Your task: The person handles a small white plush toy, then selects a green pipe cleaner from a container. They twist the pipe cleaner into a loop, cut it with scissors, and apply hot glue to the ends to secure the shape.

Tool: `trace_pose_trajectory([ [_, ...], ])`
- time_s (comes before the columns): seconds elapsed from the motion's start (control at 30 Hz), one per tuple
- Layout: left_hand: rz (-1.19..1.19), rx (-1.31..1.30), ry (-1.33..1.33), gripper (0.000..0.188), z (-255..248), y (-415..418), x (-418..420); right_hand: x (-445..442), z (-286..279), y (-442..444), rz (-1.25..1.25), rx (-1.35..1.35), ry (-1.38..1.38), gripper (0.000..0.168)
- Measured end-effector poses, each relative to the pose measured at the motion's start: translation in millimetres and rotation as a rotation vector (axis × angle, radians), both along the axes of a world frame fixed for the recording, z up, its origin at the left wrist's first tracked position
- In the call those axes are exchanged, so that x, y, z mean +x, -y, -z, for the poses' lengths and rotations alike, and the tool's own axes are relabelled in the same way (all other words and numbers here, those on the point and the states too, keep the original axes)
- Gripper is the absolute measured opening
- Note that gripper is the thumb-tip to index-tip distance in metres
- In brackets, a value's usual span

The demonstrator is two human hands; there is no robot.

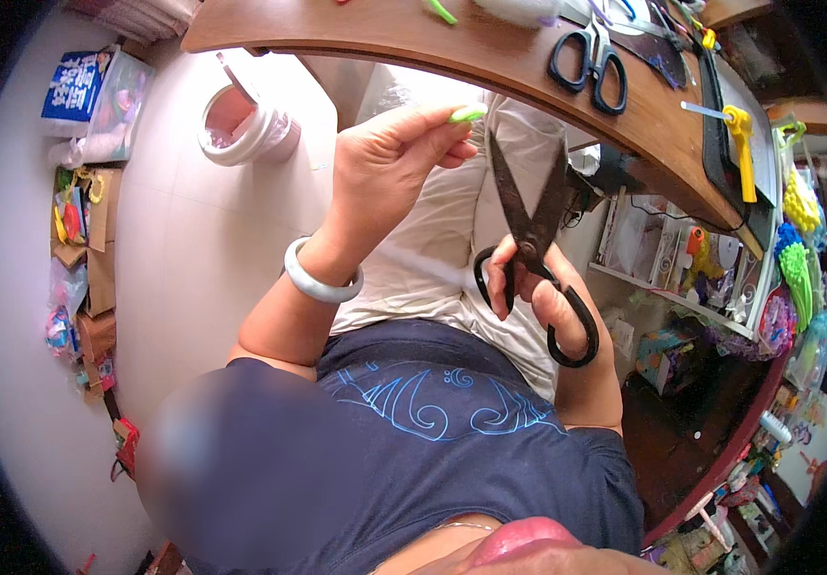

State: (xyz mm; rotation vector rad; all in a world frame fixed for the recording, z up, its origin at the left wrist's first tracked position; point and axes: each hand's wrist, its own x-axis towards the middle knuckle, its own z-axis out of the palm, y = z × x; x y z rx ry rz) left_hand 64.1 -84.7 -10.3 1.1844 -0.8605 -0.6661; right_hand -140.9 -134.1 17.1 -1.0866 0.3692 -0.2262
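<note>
Between the thumb and fingertips of my left hand (413, 147) is a small light-green piece (468, 113), its material too small to tell. A pale bangle (323, 287) circles that wrist. My right hand (553, 295) has its fingers through the black handles of a pair of dark-bladed scissors (528, 241). The blades point up towards the desk and are spread apart, with nothing between them. The left blade tip is just right of the green piece, without touching it. Both hands are above my lap, in front of the desk edge.
On the wooden desk (384, 29) lie blue-handled scissors (589, 68) and a yellow tool (739, 151), possibly a glue gun. A lidless pail (244, 129) with a liner stands on the floor. A white rack (679, 295) is at the right. Cardboard boxes (100, 244) line the left wall.
</note>
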Motion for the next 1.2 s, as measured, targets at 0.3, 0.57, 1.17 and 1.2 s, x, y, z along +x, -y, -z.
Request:
trace_pose_trajectory([
  [0.3, 0.043, 0.032, 0.232, 0.019, 9.0, 3.1, -16.6, 2.2, 12.3, 7.3, 0.030, 0.047, 0.037, 0.055],
  [0.57, 0.041, 0.082, 0.416, 0.013, 7.3, 4.2, -33.1, 18.2, 30.0, 10.5, 0.048, 0.249, 0.239, 0.063],
  [1.17, 0.203, 0.179, -0.351, 0.023, 5.5, -1.0, -9.3, 30.5, -30.9, 88.1, 0.585, -0.896, -0.291, 0.034],
  [1.2, 0.205, 0.187, -0.373, 0.023, 2.9, -2.1, -6.1, 42.7, -36.6, 105.2, 0.652, -1.080, -0.390, 0.035],
])
